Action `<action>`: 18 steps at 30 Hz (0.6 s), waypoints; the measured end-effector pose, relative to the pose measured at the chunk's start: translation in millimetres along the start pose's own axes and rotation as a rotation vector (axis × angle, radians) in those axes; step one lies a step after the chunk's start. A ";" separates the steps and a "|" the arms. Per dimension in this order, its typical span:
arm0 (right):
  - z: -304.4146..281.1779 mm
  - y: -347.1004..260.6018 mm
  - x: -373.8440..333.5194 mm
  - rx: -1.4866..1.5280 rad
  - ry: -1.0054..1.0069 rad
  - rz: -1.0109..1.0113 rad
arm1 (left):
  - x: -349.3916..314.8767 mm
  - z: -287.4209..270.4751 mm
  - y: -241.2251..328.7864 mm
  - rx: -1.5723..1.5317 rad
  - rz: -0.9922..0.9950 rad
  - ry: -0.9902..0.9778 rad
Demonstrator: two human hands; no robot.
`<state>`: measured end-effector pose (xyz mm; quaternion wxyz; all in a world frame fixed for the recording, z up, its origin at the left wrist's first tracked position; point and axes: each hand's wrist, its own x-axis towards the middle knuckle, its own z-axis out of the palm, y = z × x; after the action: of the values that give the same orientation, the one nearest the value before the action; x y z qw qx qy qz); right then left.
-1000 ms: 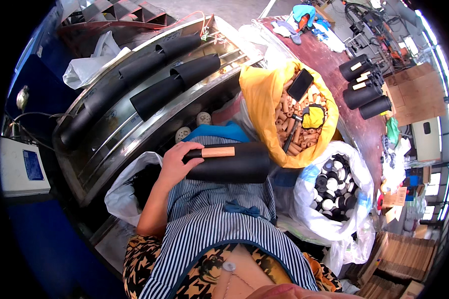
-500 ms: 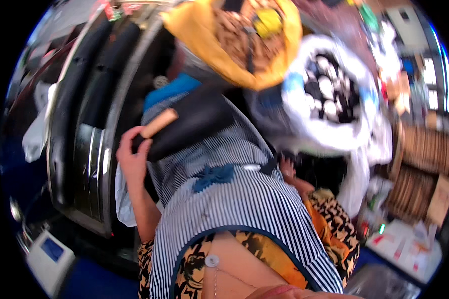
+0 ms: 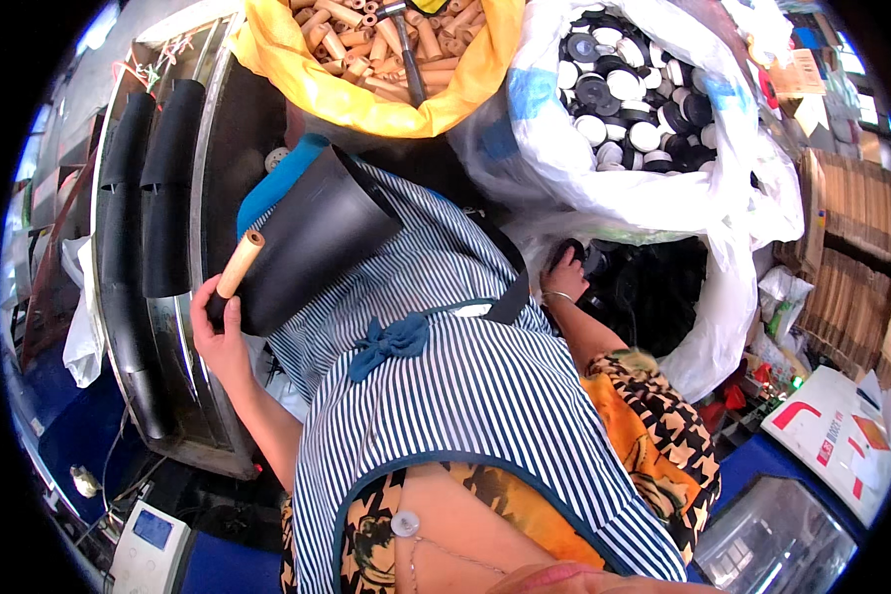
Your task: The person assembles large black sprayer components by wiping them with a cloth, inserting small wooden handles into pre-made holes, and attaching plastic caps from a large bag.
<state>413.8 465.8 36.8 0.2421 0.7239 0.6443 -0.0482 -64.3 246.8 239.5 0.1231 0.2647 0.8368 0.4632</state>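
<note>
"How are we gripping with the left hand (image 3: 220, 332)?"

"At nine o'clock, our thumb and fingers close around the narrow end of the black cylinder (image 3: 312, 233), the wooden tube (image 3: 240, 264) rising from the pinch toward one o'clock. The cylinder lies at ten o'clock across our striped apron (image 3: 465, 386), its wide mouth turned between one and two o'clock."

"And our right hand (image 3: 567, 277)?"

"Just off centre at three o'clock, fingers bent against a dark piece (image 3: 570, 249) by the edge of a white bag (image 3: 735, 322). We cannot tell whether they are pressed together on it."

"What differs from a second ago?"

"Our right hand was out of sight then. The cylinder pointed its mouth to three o'clock; now it slants upward. Our view has swung too: the yellow bag (image 3: 436, 121) sits near twelve o'clock instead of two."
</note>
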 end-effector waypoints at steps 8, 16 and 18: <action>-206.6 -67.0 -25.5 0.642 0.413 -0.982 | 1.2 -10.2 -40.3 -0.501 -0.147 0.304; -221.0 -232.4 -43.9 0.562 0.625 -1.620 | -25.5 -44.8 -28.3 -0.596 -0.203 0.482; -227.7 -222.4 -57.2 0.384 0.414 -1.764 | -44.0 -49.5 -34.3 -0.610 -0.232 0.492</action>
<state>136.5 519.4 194.4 -0.1263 -0.0064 0.9735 -0.1906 -61.5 172.4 235.6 0.0435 0.0011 0.6898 0.7226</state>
